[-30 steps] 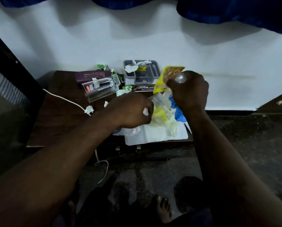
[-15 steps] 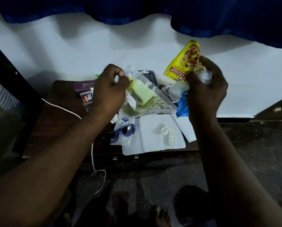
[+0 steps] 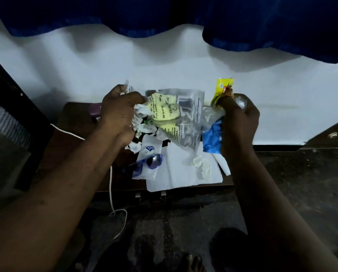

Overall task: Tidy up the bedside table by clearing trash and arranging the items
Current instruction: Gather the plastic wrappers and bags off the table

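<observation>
Two fistfuls: left hand (image 3: 119, 114) fingers curl round clear bag (image 3: 183, 122) and tissue (image 3: 142, 116); right hand (image 3: 239, 116) clenches yellow sachet (image 3: 223, 89), blue wrapper (image 3: 212, 138). I'd bunch tighter: tissue dangles below left fingers.

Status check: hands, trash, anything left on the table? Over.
Left hand grips clear bag and crumpled tissue. Right hand grips yellow wrapper and blue plastic. On the table: sunglasses, white paper, tissue scraps.
</observation>
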Demonstrator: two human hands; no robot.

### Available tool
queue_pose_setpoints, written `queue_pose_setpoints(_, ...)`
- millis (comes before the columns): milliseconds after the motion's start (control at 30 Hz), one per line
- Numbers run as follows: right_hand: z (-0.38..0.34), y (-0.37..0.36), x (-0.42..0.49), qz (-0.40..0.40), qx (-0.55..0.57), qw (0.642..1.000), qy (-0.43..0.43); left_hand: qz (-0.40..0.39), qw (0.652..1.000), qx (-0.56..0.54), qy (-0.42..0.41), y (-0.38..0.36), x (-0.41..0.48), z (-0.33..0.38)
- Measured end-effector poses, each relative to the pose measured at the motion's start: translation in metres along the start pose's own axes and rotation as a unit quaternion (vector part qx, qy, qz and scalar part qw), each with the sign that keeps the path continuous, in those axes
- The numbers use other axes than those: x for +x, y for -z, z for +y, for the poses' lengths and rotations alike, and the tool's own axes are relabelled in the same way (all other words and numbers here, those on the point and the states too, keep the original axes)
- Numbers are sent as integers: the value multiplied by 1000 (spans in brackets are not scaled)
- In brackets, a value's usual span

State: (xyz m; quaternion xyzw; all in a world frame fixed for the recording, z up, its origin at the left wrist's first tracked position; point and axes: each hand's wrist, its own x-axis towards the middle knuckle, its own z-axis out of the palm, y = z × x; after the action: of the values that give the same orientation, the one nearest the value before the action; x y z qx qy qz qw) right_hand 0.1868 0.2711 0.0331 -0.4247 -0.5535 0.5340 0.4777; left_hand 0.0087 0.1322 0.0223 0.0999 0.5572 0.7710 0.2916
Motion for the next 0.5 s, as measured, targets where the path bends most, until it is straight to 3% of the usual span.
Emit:
queue_pose_setpoints(67, 2, -5, -5, -19, -3, 1000, -10, -3, 998, 54, -14, 0, -2, -1)
queue_pose_setpoints(233, 6, -21, -20, -76, 48, 996, -25, 24, 997, -75, 10, -12, -4, -13)
queue_pose_setpoints(500, 14, -37, -39, -140, 93, 986, -13, 23, 998, -52, -2, -38, -23, -28)
